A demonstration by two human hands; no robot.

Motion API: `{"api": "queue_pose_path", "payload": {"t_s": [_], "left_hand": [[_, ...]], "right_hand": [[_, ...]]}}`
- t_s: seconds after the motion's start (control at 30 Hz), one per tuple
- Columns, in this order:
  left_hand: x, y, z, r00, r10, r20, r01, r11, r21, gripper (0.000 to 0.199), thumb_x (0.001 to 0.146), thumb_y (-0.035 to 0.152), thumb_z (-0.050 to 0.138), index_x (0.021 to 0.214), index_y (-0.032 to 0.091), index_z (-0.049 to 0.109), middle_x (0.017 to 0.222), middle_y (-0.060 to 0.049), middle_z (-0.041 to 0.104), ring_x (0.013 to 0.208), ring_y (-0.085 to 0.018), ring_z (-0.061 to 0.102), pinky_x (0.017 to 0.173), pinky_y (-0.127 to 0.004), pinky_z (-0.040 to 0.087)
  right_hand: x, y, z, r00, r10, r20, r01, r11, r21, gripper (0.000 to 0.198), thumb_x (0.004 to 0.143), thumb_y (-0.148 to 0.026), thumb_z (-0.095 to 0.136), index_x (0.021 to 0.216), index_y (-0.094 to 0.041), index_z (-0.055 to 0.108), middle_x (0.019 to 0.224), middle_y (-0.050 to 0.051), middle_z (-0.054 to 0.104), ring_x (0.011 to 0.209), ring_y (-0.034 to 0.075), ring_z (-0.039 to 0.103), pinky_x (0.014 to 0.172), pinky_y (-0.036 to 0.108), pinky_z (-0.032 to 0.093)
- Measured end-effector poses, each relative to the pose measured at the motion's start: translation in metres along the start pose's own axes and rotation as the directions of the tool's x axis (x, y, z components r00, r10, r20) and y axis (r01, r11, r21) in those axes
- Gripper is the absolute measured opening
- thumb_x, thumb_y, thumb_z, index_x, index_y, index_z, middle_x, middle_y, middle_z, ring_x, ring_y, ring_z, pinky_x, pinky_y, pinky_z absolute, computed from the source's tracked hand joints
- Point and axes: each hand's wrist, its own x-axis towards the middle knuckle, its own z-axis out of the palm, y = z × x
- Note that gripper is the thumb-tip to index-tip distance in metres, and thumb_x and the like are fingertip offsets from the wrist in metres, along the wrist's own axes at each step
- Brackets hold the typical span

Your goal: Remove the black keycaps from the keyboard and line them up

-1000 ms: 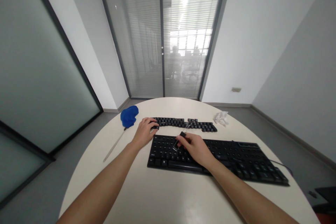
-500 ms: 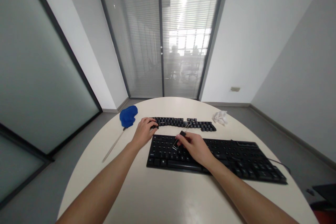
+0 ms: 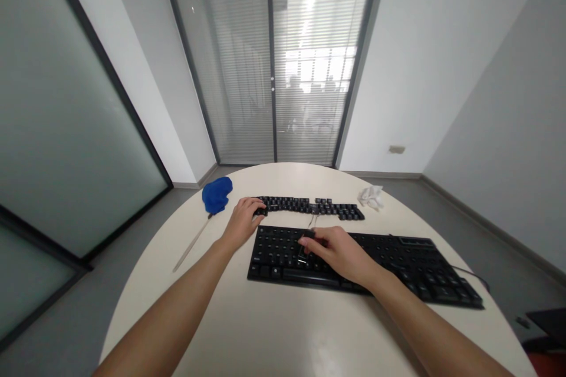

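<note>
It's one camera, up on the person's head, peering forward and down at the left hand and the right hand, both fairly near; the pale table spreads across the lower middle, and this wide view runs on past it to the glass partition dead ahead.

Keyboard partly hidden under the right hand, wire tool covered at its middle by the same hand, loose keys too small to read, their left end behind the left hand, worktop cut off at its near edge, shapes blurred behind blinds
</note>
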Motion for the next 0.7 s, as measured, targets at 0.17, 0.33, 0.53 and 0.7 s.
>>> {"api": "queue_pose_path", "payload": {"t_s": [0.17,0.33,0.53,0.7], "left_hand": [[-0.003,0.007,-0.005,0.996,0.023,-0.086,-0.026,0.999,-0.041,0.026,0.086,0.012,0.062,0.111,0.021,0.062,0.117,-0.006,0.063,0.113,-0.024,0.052,0.102,-0.045,0.042],[-0.007,0.037,-0.016,0.994,0.001,-0.112,-0.022,0.982,-0.186,0.018,0.091,0.017,0.056,0.108,0.021,0.061,0.115,-0.006,0.064,0.114,-0.023,0.054,0.103,-0.044,0.041],[-0.017,0.082,-0.024,0.976,0.09,0.198,-0.002,0.914,-0.406,0.037,0.09,0.023,0.058,0.127,0.022,0.051,0.126,-0.008,0.06,0.117,-0.022,0.055,0.105,-0.041,0.043],[-0.022,0.09,-0.022,0.922,0.239,0.303,-0.106,0.912,-0.396,0.039,0.087,0.022,0.062,0.125,0.021,0.054,0.127,-0.01,0.059,0.12,-0.025,0.053,0.106,-0.043,0.042]], "right_hand": [[0.001,0.001,-0.001,0.999,-0.031,-0.011,0.03,0.997,-0.065,0.045,0.096,-0.049,0.049,0.067,-0.017,0.062,0.06,0.0,0.058,0.057,0.014,0.05,0.055,0.026,0.031],[0.003,0.006,-0.002,0.999,-0.033,0.028,0.035,0.996,-0.077,0.043,0.097,-0.049,0.048,0.071,-0.018,0.062,0.062,-0.001,0.059,0.059,0.014,0.05,0.056,0.026,0.03],[0.003,0.008,-0.001,0.999,-0.047,0.021,0.048,0.995,-0.087,0.042,0.097,-0.048,0.05,0.069,-0.018,0.057,0.063,-0.001,0.057,0.06,0.014,0.051,0.057,0.025,0.03],[0.002,0.009,0.001,0.995,-0.074,0.061,0.079,0.993,-0.087,0.04,0.097,-0.046,0.05,0.069,-0.019,0.056,0.064,-0.002,0.058,0.06,0.013,0.049,0.057,0.025,0.029]]}}
